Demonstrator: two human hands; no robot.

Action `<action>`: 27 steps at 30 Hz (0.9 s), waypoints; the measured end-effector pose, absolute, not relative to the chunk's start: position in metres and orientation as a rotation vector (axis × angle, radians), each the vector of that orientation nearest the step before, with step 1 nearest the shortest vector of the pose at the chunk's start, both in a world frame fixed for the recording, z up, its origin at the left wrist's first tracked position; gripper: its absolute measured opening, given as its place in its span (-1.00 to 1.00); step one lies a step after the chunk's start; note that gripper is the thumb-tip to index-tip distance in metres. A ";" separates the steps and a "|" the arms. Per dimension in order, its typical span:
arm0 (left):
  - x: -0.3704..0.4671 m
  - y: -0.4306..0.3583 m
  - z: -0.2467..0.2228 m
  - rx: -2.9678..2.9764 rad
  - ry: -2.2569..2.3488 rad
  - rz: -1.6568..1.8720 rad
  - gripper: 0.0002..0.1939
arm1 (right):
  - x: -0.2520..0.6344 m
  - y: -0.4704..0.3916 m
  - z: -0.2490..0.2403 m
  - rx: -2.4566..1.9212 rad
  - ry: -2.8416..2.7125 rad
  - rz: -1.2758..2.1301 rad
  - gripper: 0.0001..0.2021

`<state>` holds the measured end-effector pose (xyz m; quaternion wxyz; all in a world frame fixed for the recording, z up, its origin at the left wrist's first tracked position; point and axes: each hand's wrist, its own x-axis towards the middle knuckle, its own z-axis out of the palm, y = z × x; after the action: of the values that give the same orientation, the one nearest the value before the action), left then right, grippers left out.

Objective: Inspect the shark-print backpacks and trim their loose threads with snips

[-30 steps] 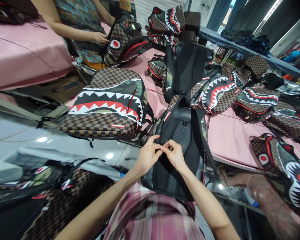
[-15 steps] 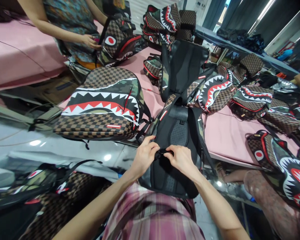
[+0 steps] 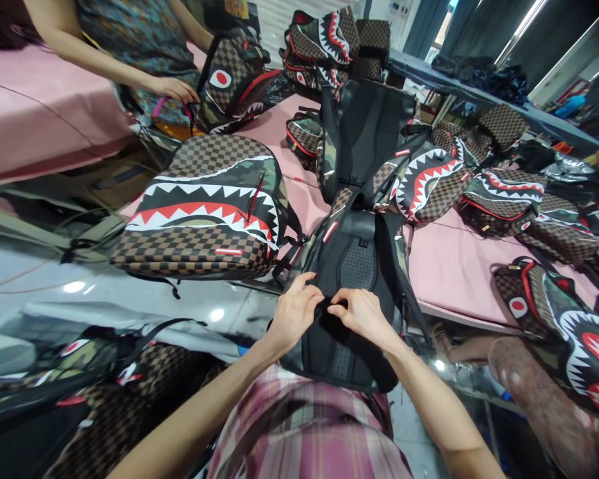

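A backpack (image 3: 329, 319) lies back panel up before me, its black padded panel and shoulder straps facing me, its near end against my checked shirt. Over the middle of that panel my left hand (image 3: 297, 309) is closed, thumb and fingers pinching a black strap. Close beside it on the right, my right hand (image 3: 362, 313) pinches too, fingers curled on the same strap. Black on black, the strap's outline between the fingertips is hard to make out. To the left lies a brown-checked backpack (image 3: 204, 209) with a shark-mouth print.
Another backpack (image 3: 374, 130) lies back panel up beyond mine. Several shark-print bags (image 3: 432, 186) are spread over the pink table (image 3: 444, 269). At upper left a co-worker's hand (image 3: 174, 88) touches a checked bag (image 3: 227, 83). More bags (image 3: 124, 392) are at lower left.
My hands have stayed over the panel, still pinching, and the black piece between them shows less clearly. The co-worker's hand has shifted slightly, with a pink item now visible below it.
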<state>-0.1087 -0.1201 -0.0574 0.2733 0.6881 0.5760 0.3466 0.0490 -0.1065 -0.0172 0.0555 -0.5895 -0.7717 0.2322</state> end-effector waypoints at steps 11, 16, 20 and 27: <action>-0.182 -0.115 -0.059 1.790 1.659 0.905 -0.68 | 0.104 -0.116 -0.048 -1.760 -1.866 0.961 -0.82; -0.145 -0.131 -0.077 1.518 1.646 0.877 -0.52 | 0.110 -0.126 -0.076 -1.558 -1.322 1.167 -0.74; -0.116 -0.121 -0.080 1.053 1.373 0.843 -0.49 | 0.114 -0.140 -0.068 -1.550 -1.250 1.075 -0.64; -0.149 -0.108 -0.071 0.690 0.950 0.802 -0.47 | 0.125 -0.154 -0.060 -1.690 -1.431 0.910 -0.60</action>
<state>-0.1488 -0.1082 -0.0709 0.7576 0.3168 0.4361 0.3681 0.1249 -0.1540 -0.0601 0.3653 -0.6571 -0.5563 0.3539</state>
